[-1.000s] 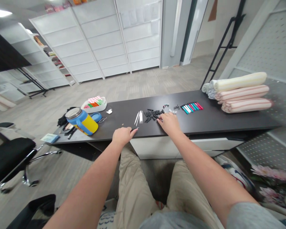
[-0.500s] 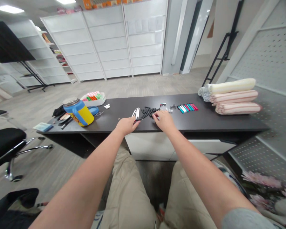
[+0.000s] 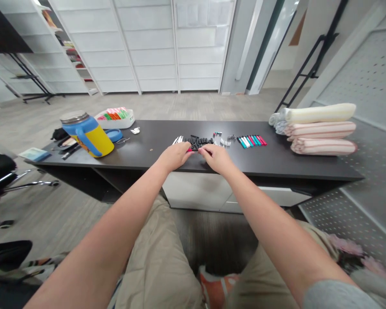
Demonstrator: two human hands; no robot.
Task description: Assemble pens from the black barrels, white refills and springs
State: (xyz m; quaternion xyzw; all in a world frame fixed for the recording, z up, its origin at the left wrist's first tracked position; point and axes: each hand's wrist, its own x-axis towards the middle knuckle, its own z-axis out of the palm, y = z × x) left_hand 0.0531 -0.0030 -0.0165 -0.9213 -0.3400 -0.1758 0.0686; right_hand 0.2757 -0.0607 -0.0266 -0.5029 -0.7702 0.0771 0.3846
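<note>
My left hand [image 3: 175, 156] is closed in a pinch on a slim pen [image 3: 194, 150], which shows pink by the fingers and dark toward the right. The fingertips of my right hand [image 3: 216, 158] are closed on its other end. Just beyond both hands lies a pile of short black pen parts [image 3: 197, 140]. White sticks like pen refills [image 3: 178, 140] are partly hidden behind my left hand. Small clear and silvery pieces [image 3: 225, 142] lie past my right hand. Farther right is a row of pink, teal, white and black pen-like tubes [image 3: 252, 141].
On the left of the dark desk [image 3: 154, 154] stand a blue and yellow jug [image 3: 91, 135], a blue lid [image 3: 114, 135] and a white tray [image 3: 117, 123] of colourful packets. Rolled towels [image 3: 321, 128] are stacked at the right end. A chair [image 3: 0, 176] is at far left.
My hands have come together, and a slim piece with pink on it now spans them. Half a second ago, the left held a black piece and the right reached at the pile. The view has tilted down.
</note>
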